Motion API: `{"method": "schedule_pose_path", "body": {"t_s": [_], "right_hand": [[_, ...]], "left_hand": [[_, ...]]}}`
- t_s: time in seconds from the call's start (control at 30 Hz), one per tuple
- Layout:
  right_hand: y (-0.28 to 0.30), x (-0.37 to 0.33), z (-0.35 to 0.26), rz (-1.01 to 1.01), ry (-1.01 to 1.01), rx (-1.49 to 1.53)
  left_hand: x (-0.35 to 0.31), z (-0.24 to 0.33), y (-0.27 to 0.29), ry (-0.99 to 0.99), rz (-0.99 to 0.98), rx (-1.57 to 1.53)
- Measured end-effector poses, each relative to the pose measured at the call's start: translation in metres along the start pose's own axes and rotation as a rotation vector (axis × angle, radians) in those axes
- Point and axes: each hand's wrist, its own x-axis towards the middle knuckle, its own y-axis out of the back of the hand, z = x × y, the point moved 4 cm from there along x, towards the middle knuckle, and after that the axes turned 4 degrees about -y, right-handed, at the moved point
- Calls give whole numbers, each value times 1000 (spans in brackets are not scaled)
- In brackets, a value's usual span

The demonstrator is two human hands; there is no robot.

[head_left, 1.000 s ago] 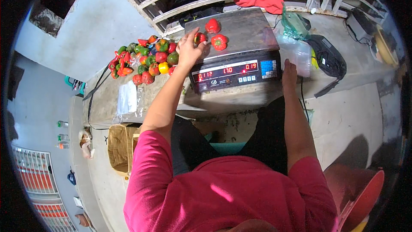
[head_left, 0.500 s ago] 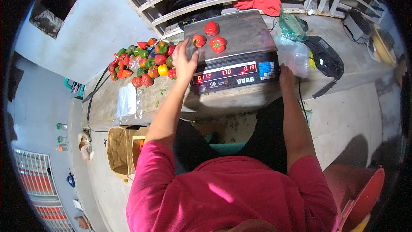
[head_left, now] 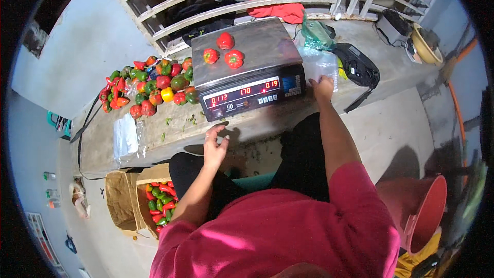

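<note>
- Head view: outer brown container (head_left: 121, 195) at lower left, mouth up, inner walls showing.
- Just beside it, inner brown container (head_left: 154, 171), loaded with loose red and green peppers (head_left: 164, 203).
- Pale yellow bowl (head_left: 423, 50), far right of the bench (head_left: 401, 85); something dark in it, too small for me to make out.
- Red bucket (head_left: 401, 195), lower right, mouth facing right in my view.
- Three red peppers (head_left: 234, 59) sit on the metal plate of the scale (head_left: 267, 41), toward its left half, close together: one behind, two nearer the person. Whether they touch, I can't tell.
- Front-right one turns its stem end up toward my camera; the left one's greenish stem end also shows. Rear one's stem end unclear. All blocky, so I can't settle a long axis.
- Looks: glossy, bright red, rounded and lobed, light glinting off the skins.
- Mixed pepper heap (head_left: 154, 85) left of the scale: red, green, orange, one yellow.
- Left hand (head_left: 216, 143): fingers loosely bent and spread, holding nothing, in front of the scale near the bench edge.
- Right hand (head_left: 323, 88): at the near edge of clear plastic bags (head_left: 320, 62), fingers partly bent; I can't tell if it grips one.
</note>
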Motion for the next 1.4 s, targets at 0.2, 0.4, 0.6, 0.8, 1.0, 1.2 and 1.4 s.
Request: {"method": "schedule_pose_path", "body": {"t_s": [0.2, 0.4, 0.6, 0.8, 1.0, 1.2, 1.4], "right_hand": [[-12, 4, -1, -71, -23, -129], [-4, 8, -4, -60, 62, -221], [7, 28, -34, -65, 276, -392], [18, 50, -73, -414, 276, -206], [34, 81, -91, -611, 576, -321], [85, 122, -135, 144, 530, -198], [168, 140, -178, 526, 519, 129]], "left_hand": [[9, -46, -7, 252, 32, -140], [8, -42, -16, 267, -70, -217], [8, -39, -11, 271, -93, -232], [10, -38, -12, 257, -112, -213], [10, -48, -18, 247, -104, -266], [9, -50, -18, 260, -113, -283], [9, -39, -6, 303, -167, -146]]}}
